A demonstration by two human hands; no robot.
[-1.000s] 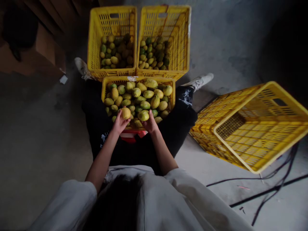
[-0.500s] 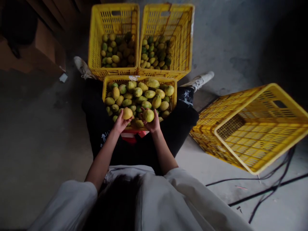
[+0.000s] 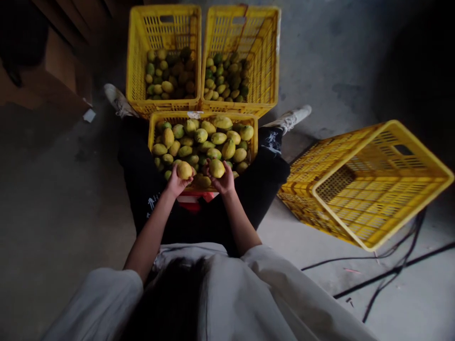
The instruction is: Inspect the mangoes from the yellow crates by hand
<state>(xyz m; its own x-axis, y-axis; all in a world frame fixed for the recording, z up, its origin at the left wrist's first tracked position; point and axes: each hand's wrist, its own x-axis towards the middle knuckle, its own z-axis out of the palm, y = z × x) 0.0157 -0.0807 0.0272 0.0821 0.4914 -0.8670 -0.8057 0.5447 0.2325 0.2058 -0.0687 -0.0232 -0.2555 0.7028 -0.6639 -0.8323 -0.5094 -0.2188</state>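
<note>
Showing mid-frame, single yellow fruits (image 3: pixel 184 170) are gripped in left hand (image 3: pixel 177 184) and right hand (image 3: pixel 226 183) above a loaded crate (image 3: pixel 227 114), while two crates (image 3: pixel 265 61) at upper center are only part-filled.

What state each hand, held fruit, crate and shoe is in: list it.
Left hand: curled in a grip
Left fruit: held, yellow
Right hand: curled in a grip
Right fruit: held, mostly yellow
Near crate: well filled
Far left crate: partly filled
Far right crate: partly filled
Side crate: open-topped
Shoes: worn
</note>
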